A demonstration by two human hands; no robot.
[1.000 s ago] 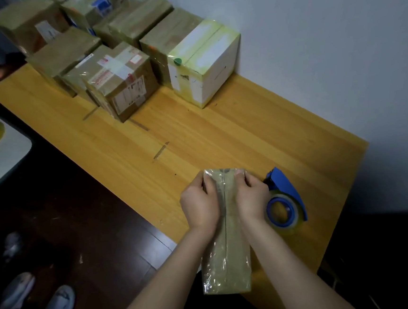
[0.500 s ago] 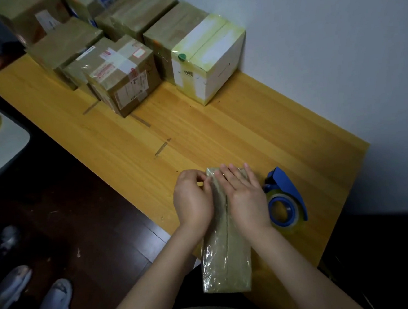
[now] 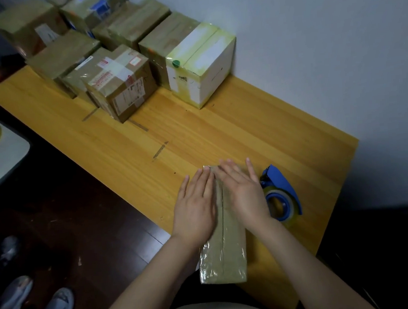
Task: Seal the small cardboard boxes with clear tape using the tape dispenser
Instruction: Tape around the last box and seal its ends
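Head view: the small cardboard box (image 3: 224, 258), glossy with clear tape, lies at the near edge of the desk (image 3: 245, 131). The left hand (image 3: 196, 204) and right hand (image 3: 242, 193) press flat on its far end, 1 on each side of the seam. Both have the grip released, fingers straight. The blue tape dispenser (image 3: 281, 192) sits just right of the box.

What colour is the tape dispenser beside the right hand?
Blue, seen best in the head view: the tape dispenser.

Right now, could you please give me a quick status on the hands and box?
Left hand, right hand open, flat on box. Box wrapped in tape. Dispenser beside it, untouched.
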